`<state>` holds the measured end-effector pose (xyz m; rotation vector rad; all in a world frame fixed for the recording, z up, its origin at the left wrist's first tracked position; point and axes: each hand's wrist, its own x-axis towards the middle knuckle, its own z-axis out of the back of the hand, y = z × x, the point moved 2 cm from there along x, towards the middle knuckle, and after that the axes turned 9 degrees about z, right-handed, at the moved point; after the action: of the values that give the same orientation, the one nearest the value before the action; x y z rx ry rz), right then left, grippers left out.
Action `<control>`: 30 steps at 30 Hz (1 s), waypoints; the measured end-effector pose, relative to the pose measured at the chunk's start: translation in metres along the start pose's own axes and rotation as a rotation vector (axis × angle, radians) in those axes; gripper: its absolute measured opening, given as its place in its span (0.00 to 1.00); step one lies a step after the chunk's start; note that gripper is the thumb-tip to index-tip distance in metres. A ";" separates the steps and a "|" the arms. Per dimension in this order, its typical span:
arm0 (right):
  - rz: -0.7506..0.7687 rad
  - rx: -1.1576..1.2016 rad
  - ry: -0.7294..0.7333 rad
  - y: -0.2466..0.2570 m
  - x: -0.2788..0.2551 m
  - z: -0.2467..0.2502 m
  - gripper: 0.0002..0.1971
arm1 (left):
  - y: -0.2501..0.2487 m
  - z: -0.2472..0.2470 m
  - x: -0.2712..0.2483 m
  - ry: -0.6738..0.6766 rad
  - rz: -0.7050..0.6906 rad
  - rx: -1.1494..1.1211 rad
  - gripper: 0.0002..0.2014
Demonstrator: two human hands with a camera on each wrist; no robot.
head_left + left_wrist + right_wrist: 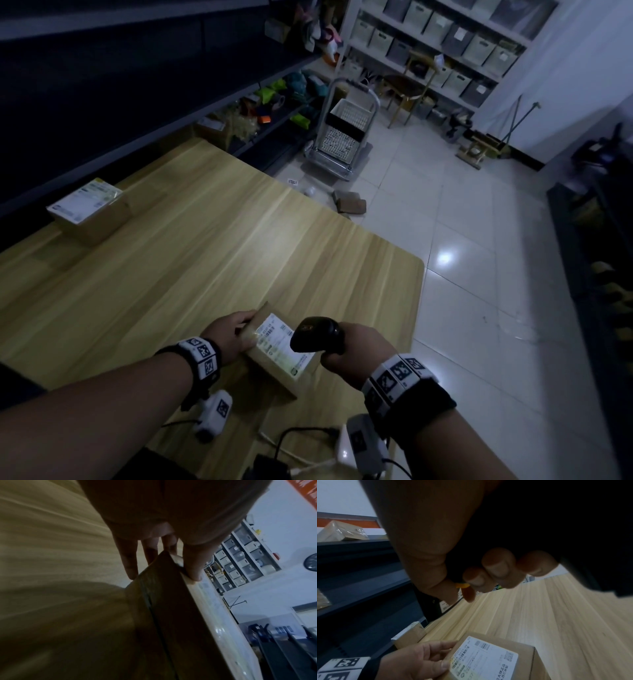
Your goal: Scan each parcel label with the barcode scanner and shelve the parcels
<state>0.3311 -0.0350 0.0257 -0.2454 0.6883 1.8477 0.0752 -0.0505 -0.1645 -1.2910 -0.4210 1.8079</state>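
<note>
The near parcel [274, 363] is plain brown card with a white label [281, 344] printed in black barcodes. The scanner [317, 335] is black. The table [205, 246] is pale wood grain, the far-left shelving [102, 85] dark blue.

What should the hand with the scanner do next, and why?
Probably tip the barcode scanner down a little more onto the label and scan it. The right hand grips the scanner just beside the parcel, and the left hand holds that parcel with its label facing up.
</note>
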 end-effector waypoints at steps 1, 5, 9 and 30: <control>0.005 -0.002 0.001 0.000 0.001 -0.001 0.10 | 0.001 0.002 0.001 -0.004 -0.013 -0.003 0.31; 0.013 -0.014 0.017 0.001 0.003 -0.003 0.05 | 0.009 0.002 0.003 0.027 0.047 -0.075 0.25; 0.008 0.003 0.014 0.000 0.003 -0.002 0.08 | 0.012 0.002 0.000 0.010 0.060 -0.039 0.25; -0.032 0.002 0.009 -0.002 0.000 0.005 0.12 | 0.000 0.011 -0.003 0.005 0.051 0.193 0.18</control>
<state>0.3334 -0.0318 0.0297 -0.2620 0.6880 1.8162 0.0658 -0.0507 -0.1581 -1.1814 -0.2066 1.8379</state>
